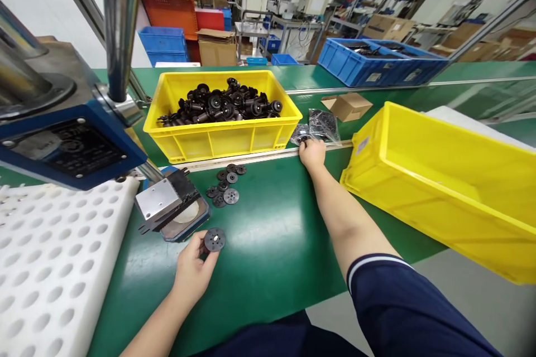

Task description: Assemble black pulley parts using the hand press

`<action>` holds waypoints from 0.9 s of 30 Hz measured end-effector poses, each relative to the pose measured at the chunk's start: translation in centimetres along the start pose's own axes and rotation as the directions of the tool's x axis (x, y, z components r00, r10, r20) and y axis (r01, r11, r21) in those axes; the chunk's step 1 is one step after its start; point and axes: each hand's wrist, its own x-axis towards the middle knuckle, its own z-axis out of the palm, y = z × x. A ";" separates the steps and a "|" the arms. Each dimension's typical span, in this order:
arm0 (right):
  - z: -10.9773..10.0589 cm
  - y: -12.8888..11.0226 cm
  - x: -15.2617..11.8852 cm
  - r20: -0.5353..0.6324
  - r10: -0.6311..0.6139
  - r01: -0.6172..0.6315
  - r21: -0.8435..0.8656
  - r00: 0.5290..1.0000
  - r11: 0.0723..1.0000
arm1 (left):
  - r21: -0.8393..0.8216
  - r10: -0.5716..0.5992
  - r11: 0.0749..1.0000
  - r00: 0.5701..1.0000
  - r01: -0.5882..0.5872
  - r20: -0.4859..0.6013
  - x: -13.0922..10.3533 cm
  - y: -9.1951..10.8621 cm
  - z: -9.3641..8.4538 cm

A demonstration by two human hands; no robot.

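Observation:
My left hand (195,268) grips a black disc (215,240) by its edge, with thumb and fingers closed. The disc has small holes and a pale centre, and it faces up over the green table. Farther off, my right hand (313,153) reaches to a clear plastic bag (300,134) of small dark parts. Its fingers are curled down at the bag, their tips hidden. A second bag (324,125) lies just behind. Several loose black discs (231,196) are spread on the table between my hands, beside the base of a press (184,212).
A yellow bin (213,142) of black flanged parts stands behind the discs. Another yellow bin (419,178) is to the right. The press head (71,142) overhangs the left side, above a white foam tray (54,268) with round holes. A small cardboard box (350,107) sits behind the bags.

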 end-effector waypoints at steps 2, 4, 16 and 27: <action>0.0 -0.1 0.0 -0.004 0.000 0.000 0.013 1.000 1.000 | -0.002 0.003 1.000 1.000 -0.003 0.003 0.1 0.0 0.0; -0.1 -0.1 0.0 -0.009 -0.004 0.004 0.034 1.000 0.999 | -0.003 0.004 1.000 1.000 -0.004 0.003 0.2 0.0 0.1; -2.7 -6.6 -7.1 -0.084 -0.353 0.361 0.309 0.932 0.880 | 0.009 0.027 1.000 1.000 -0.027 0.000 0.3 0.4 0.7; -1.9 -19.3 -12.7 -0.065 -0.562 0.520 0.479 0.824 0.708 | -0.034 0.056 0.998 0.998 -0.057 -0.036 0.2 0.0 0.6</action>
